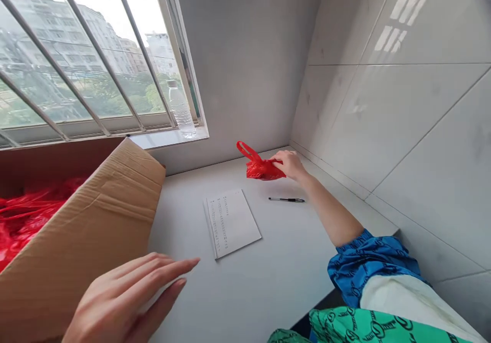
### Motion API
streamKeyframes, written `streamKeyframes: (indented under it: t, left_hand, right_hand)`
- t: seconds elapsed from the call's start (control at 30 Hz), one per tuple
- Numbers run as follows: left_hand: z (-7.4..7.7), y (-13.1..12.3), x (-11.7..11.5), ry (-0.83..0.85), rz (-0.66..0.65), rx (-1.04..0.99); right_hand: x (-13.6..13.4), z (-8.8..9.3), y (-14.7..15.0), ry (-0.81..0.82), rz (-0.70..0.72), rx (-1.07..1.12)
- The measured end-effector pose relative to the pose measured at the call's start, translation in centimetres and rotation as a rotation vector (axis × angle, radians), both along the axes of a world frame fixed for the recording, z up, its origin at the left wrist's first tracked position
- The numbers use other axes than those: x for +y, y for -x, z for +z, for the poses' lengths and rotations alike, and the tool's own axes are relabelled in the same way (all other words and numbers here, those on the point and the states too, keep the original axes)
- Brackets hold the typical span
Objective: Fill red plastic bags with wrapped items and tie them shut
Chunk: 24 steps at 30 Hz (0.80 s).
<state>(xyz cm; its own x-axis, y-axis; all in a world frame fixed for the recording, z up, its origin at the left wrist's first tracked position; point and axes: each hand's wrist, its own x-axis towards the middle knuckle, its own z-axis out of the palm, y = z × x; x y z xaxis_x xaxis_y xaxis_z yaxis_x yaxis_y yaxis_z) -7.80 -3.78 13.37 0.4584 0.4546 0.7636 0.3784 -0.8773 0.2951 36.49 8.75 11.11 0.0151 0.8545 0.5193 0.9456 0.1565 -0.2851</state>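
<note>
Left hand [130, 297], lower left of the frame: grip spread, fingers extended toward the centre, thumb parted from them. It overlaps the near side of a cardboard box [99, 225]; contact between the two cannot be told.

Right hand [290, 166], just right of centre: grip pinching a red plastic bag [264, 170] at its right end. Bag is crumpled, with one handle loop rising toward the upper left. It is at the far part of the white worktop [207, 302], near the back wall [245, 56]; whether its underside touches the surface is unclear.

Below the bag, a black-and-clear pen [286, 199] lies roughly level across the frame. Left of the pen, mid-frame, a white notepad [236, 225] lies flat, bearing columns of small marks, too small to read.

Box occupies the left side, open-topped, containing a heap of red plastic [34, 212]. Upper left: barred window [90, 56]; clear capped bottle [181, 110] standing on its sill [164, 139]. Lower right: blue patterned sleeve [374, 261] above green patterned fabric [368, 325].
</note>
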Motion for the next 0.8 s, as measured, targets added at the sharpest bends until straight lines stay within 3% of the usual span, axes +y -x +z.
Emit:
streamKeyframes:
  t: [0.07,0.13,0.23,0.3,0.43,0.57,0.7,0.8]
  left_hand:
    - [0.8,-1.6,0.6,0.032,-0.009,0.021]
    - [0.6,-3.5,1.8,0.068,0.044,-0.075]
    - [-1.3,-6.1,4.2,0.160,0.133,-0.138]
    - [-3.0,-7.3,5.9,0.233,0.199,-0.068]
    - [-6.0,-8.6,8.2,0.282,0.259,0.286]
    - [-7.9,-9.4,9.1,0.280,0.261,0.571]
    - [-9.1,-9.4,9.6,0.283,0.256,0.524]
    - [-9.7,-7.8,10.2,0.386,0.334,0.364]
  right_hand:
    - [-0.4,-0.2,3.7,-0.028,0.141,-0.018]
    - [-1.2,-1.5,7.4,-0.046,0.267,-0.045]
    - [-3.1,-4.6,11.6,0.021,0.411,-0.128]
    - [-4.4,-6.5,13.0,0.054,0.451,-0.133]
    - [-5.9,-8.1,13.6,0.046,0.437,-0.028]
    - [-6.2,-8.8,13.9,0.016,0.359,-0.072]
    - [-6.1,-8.9,13.8,0.016,0.357,-0.131]
    - [-6.1,-8.0,11.9,-0.002,0.326,-0.053]
